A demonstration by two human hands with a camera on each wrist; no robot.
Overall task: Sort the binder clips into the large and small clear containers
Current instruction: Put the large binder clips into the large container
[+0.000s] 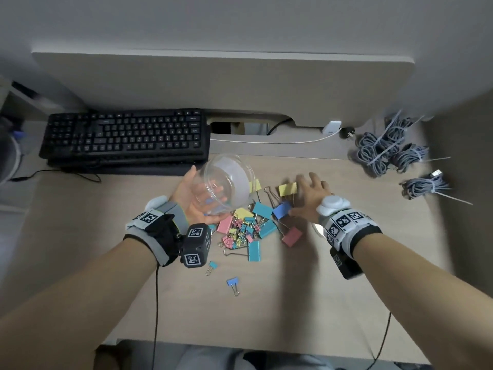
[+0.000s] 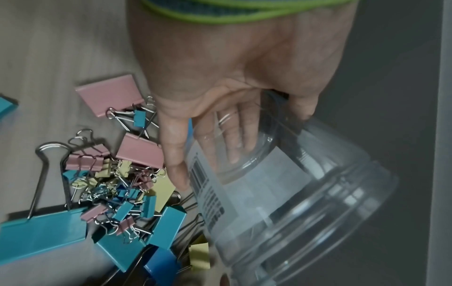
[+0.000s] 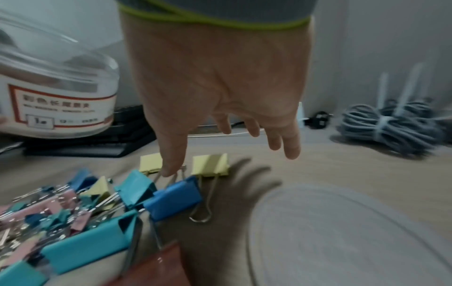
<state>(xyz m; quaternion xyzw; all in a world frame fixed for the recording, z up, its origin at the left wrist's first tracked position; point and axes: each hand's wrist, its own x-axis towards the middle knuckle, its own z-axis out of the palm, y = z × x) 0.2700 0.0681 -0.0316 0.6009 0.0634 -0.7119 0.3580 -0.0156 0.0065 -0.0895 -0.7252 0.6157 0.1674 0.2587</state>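
My left hand (image 1: 190,195) grips a clear round container (image 1: 226,182) with a white label, tilted on its side just above the desk. In the left wrist view the fingers (image 2: 234,135) lie across the container (image 2: 293,203) base. Beside it on the desk sits a pile of large and small binder clips (image 1: 245,228) in teal, pink, yellow and blue. My right hand (image 1: 309,193) hovers open with fingers spread over the pile's right edge, above a blue clip (image 1: 281,210) and a yellow clip (image 1: 287,188). Its thumb (image 3: 171,164) is close to wire handles; contact is unclear.
A clear round lid (image 3: 342,232) lies flat on the desk under my right wrist. Two small clips (image 1: 233,282) sit apart nearer me. A black keyboard (image 1: 125,137) is at the back left, bundled grey cables (image 1: 386,148) at the back right.
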